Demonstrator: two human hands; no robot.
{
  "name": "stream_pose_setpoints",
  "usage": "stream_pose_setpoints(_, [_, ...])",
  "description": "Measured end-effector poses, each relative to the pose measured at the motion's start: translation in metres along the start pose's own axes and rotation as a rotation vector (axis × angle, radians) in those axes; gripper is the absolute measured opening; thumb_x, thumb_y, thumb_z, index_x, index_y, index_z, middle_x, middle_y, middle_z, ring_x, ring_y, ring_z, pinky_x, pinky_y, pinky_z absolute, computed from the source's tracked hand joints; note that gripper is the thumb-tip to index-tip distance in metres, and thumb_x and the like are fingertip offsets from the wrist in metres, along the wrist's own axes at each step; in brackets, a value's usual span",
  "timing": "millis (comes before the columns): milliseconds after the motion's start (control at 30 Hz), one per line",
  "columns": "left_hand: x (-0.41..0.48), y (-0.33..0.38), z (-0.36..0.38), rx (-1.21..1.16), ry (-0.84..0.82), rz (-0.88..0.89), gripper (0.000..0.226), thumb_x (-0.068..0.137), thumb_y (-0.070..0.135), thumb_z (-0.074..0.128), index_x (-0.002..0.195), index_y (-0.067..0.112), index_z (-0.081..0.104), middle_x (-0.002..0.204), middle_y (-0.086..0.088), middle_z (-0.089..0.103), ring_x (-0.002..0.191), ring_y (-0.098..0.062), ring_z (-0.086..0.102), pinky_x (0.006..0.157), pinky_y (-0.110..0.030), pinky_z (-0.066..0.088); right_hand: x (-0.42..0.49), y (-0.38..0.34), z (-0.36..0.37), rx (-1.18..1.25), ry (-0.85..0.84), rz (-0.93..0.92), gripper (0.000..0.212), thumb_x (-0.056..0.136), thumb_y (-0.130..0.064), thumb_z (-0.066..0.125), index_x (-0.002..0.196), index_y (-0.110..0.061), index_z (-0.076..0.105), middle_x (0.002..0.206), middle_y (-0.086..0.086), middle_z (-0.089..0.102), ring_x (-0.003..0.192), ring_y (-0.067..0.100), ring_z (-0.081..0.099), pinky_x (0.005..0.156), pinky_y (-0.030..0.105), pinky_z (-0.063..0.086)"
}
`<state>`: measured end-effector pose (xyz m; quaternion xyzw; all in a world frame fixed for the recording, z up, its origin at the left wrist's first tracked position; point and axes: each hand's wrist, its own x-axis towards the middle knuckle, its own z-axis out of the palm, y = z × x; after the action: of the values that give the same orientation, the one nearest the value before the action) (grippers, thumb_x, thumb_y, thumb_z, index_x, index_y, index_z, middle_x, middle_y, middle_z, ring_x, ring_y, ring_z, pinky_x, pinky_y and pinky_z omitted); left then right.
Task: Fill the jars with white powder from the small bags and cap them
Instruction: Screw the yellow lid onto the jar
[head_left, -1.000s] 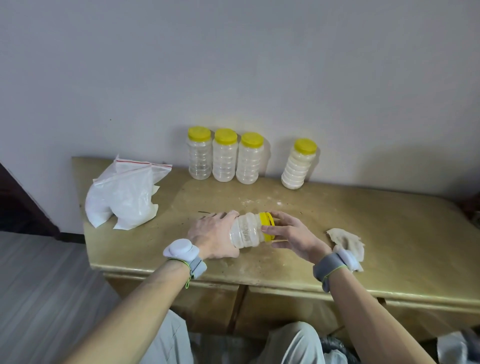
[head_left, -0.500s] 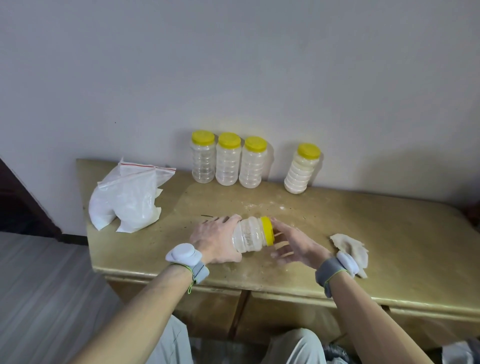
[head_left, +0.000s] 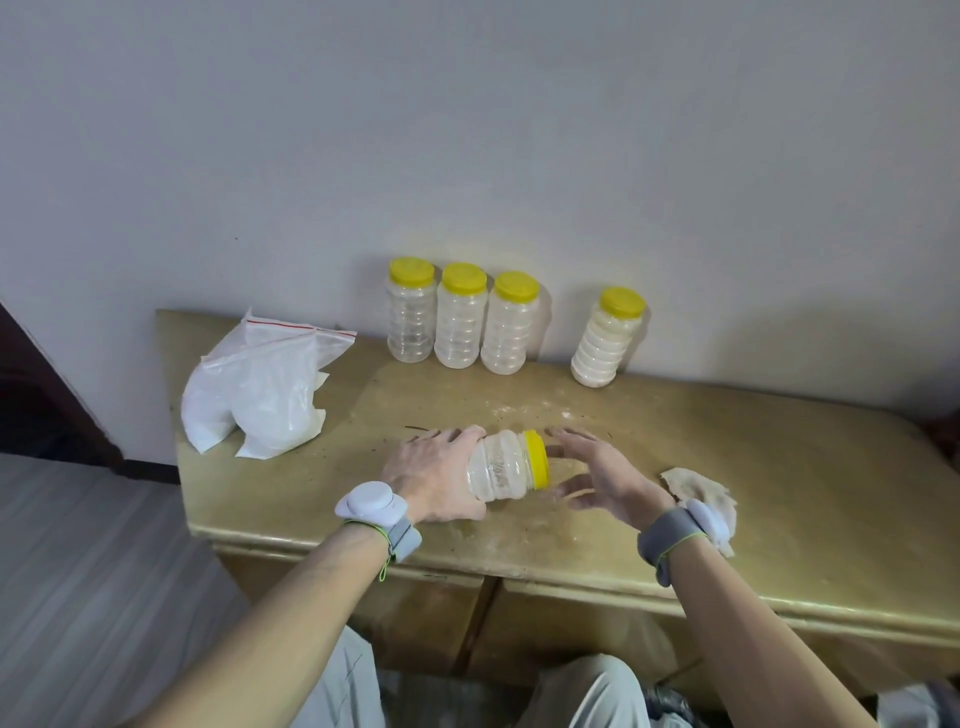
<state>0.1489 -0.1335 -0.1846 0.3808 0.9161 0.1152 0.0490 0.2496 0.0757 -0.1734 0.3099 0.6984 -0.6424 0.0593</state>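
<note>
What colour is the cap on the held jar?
Yellow; the cap shows best in the head view.

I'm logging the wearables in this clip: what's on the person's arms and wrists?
Bare forearms, no sleeves. The left wrist strap is grey, with a round white pod and a thin green cord; the right wrist strap matches.

counter (head_left: 779, 467): tan, powder-dusted, mid-frame | crumpled cloth (head_left: 696, 486): on counter, right of centre | wall (head_left: 467, 130): plain grey, upper frame | floor (head_left: 78, 571): striped grey, lower left
</note>
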Motion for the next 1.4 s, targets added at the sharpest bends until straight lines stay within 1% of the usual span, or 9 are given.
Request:
stream_pose_setpoints(200, [-0.001, -0.003, -0.001, -0.01, 0.006, -0.005, 0.088, 0.059, 0.061, 0.072, 0.135, 0.036, 0.035, 0.116, 0.009, 0.058, 0.103, -0.018, 0.057, 0.082, -0.032, 0.044, 0.0, -0.002, -0.001, -0.275, 0.137, -0.005, 0.057, 0.101, -0.059, 0.033, 0.112, -0.013, 0.065, 0.059, 0.004, 0.059, 0.046, 0.014, 0.045, 0.046, 0.021, 0.037])
stream_pose_setpoints(433, [-0.001, -0.001, -0.001, 0.0, -0.012, 0.002, 0.084, 0.061, 0.059, 0.072, 0.134, 0.036, 0.036, 0.115, 0.008, 0.058, 0.103, -0.018, 0.057, 0.084, -0.032, 0.045, -0.005, -0.005, 0.001, 0.007, -0.075, -0.058, 0.026, 0.097, -0.035, 0.059, 0.122, -0.03, 0.064, 0.124, 0.002, 0.062, 0.061, 0.016, 0.054, 0.056, 0.028, 0.048])
stream_pose_setpoints(567, [0.0, 0.0, -0.003, 0.013, -0.013, 0.008, 0.086, 0.061, 0.06, 0.071, 0.136, 0.037, 0.035, 0.117, 0.009, 0.059, 0.104, -0.018, 0.057, 0.084, -0.032, 0.044, -0.01, -0.011, 0.008, -0.115, -0.092, -0.003, 0.035, 0.094, -0.049, 0.06, 0.12, -0.026, 0.065, 0.101, 0.006, 0.066, 0.054, 0.014, 0.045, 0.053, 0.026, 0.044])
stream_pose_setpoints(700, [-0.001, -0.002, -0.002, 0.008, 0.003, 0.009, 0.088, 0.062, 0.061, 0.069, 0.139, 0.037, 0.034, 0.119, 0.009, 0.059, 0.107, -0.018, 0.057, 0.086, -0.034, 0.044, -0.005, -0.011, 0.006, -0.4, -0.077, 0.095, 0.083, 0.086, -0.084, 0.028, 0.107, -0.014, 0.067, 0.093, 0.009, 0.072, 0.053, 0.013, 0.046, 0.048, 0.021, 0.041])
stream_pose_setpoints(867, [0.001, -0.003, -0.002, -0.006, -0.009, -0.003, 0.09, 0.061, 0.062, 0.069, 0.14, 0.037, 0.033, 0.12, 0.01, 0.058, 0.108, -0.018, 0.057, 0.087, -0.035, 0.045, -0.004, -0.022, -0.005, -0.158, -0.151, 0.023, 0.036, 0.097, -0.048, 0.057, 0.129, -0.031, 0.057, 0.12, 0.008, 0.065, 0.054, 0.011, 0.045, 0.049, 0.023, 0.041])
stream_pose_setpoints(1033, [-0.002, -0.005, -0.002, -0.002, -0.008, 0.002, 0.091, 0.061, 0.064, 0.069, 0.14, 0.037, 0.033, 0.122, 0.01, 0.058, 0.11, -0.018, 0.057, 0.087, -0.035, 0.043, -0.003, -0.03, 0.007, -0.483, -0.131, 0.145, 0.075, 0.089, -0.08, 0.028, 0.12, -0.02, 0.058, 0.098, 0.007, 0.076, 0.053, 0.014, 0.049, 0.053, 0.023, 0.041])
stream_pose_setpoints(1167, [-0.001, -0.005, -0.003, -0.015, -0.012, -0.006, 0.089, 0.059, 0.066, 0.069, 0.136, 0.038, 0.034, 0.12, 0.01, 0.058, 0.108, -0.019, 0.058, 0.086, -0.035, 0.043, -0.007, -0.035, 0.006, -0.299, -0.207, 0.107, 0.049, 0.095, -0.057, 0.051, 0.135, -0.029, 0.049, 0.109, 0.011, 0.064, 0.055, 0.015, 0.049, 0.05, 0.024, 0.04])
stream_pose_setpoints(1333, [-0.002, -0.008, -0.001, -0.026, -0.011, 0.007, 0.086, 0.059, 0.065, 0.069, 0.133, 0.038, 0.036, 0.116, 0.01, 0.059, 0.104, -0.018, 0.058, 0.085, -0.034, 0.044, -0.009, -0.04, 0.016, -0.506, -0.135, 0.177, 0.081, 0.085, -0.083, 0.033, 0.12, -0.014, 0.055, 0.097, 0.012, 0.076, 0.055, 0.018, 0.055, 0.054, 0.027, 0.046])
stream_pose_setpoints(1400, [-0.001, -0.008, -0.003, -0.039, -0.001, 0.002, 0.083, 0.059, 0.064, 0.069, 0.131, 0.038, 0.037, 0.115, 0.01, 0.06, 0.103, -0.018, 0.059, 0.083, -0.034, 0.042, -0.015, -0.042, 0.018, -0.454, -0.132, 0.131, 0.064, 0.086, -0.081, 0.035, 0.123, -0.03, 0.044, 0.108, 0.008, 0.068, 0.062, 0.019, 0.06, 0.058, 0.029, 0.053])
